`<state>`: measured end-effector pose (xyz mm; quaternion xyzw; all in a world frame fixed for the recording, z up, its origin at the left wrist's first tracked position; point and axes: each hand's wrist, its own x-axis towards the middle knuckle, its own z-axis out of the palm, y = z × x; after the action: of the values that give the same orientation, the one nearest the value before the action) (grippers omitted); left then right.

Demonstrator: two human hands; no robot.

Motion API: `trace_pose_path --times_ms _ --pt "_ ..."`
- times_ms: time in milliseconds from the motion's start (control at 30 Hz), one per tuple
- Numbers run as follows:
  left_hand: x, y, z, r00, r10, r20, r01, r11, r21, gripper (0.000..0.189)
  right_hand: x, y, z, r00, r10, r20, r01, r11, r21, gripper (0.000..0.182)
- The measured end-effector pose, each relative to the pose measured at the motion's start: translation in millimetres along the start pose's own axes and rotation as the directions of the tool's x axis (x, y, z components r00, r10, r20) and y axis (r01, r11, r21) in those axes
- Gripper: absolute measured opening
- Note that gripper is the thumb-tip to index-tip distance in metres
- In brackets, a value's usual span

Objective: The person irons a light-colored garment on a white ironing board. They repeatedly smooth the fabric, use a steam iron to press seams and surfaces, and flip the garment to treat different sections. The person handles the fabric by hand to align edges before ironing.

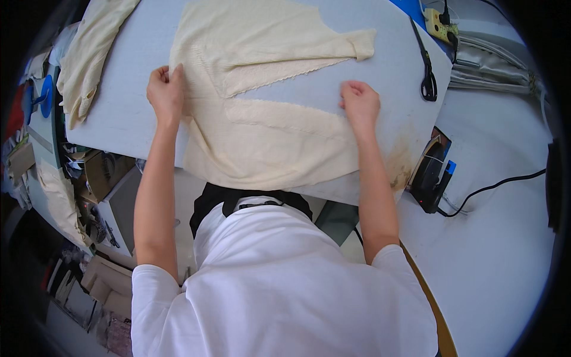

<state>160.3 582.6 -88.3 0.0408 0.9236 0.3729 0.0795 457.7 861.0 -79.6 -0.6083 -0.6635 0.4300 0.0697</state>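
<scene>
A cream knit garment piece (267, 147) lies spread over the white padded table in front of me, its lower edge at the table's near side. A long pointed gap runs in from its right side, with raw, slightly frayed edges. At the garment's left edge, my left hand (166, 96) pinches the fabric between thumb and fingers. My right hand (361, 105) has its fingers curled together, with no cloth visible in them. It hovers by the right end of the gap, next to the lower panel's edge.
Black-handled scissors (427, 76) lie at the table's right. An iron (430, 174) with a black cord stands beyond the right edge, below a power strip (439, 26). Another cream knit piece (91, 62) lies at left. Cardboard boxes (107, 172) sit beneath the table's left side.
</scene>
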Motion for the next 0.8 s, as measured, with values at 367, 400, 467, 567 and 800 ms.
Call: trace_pose_path --times_ms 367,400,467,567,800 --pt "-35.7 1.3 5.0 0.996 0.082 -0.016 -0.08 0.993 0.09 0.025 59.1 -64.1 33.1 0.978 -0.18 -0.104 0.172 0.982 -0.08 0.034" --pt "-39.0 2.3 -2.7 0.998 0.053 -0.023 -0.05 0.99 0.13 0.026 42.4 -66.1 26.7 0.991 -0.121 -0.053 0.13 0.963 0.237 0.029" --pt "-42.8 -6.1 -8.9 0.998 0.049 -0.034 -0.043 0.986 0.162 0.027 2.0 -58.8 6.2 0.997 -0.064 0.034 0.027 0.764 0.645 0.023" --pt "-42.0 -13.8 -6.3 0.994 0.11 -0.015 -0.105 0.976 0.189 0.031 -38.4 -31.0 -15.2 0.998 0.016 0.062 -0.056 0.683 0.728 0.025" --pt "-18.8 -11.4 1.0 0.951 0.296 0.093 -0.306 0.847 0.435 0.038 -31.8 14.5 -7.7 1.0 0.015 -0.019 -0.008 0.936 0.352 0.029"
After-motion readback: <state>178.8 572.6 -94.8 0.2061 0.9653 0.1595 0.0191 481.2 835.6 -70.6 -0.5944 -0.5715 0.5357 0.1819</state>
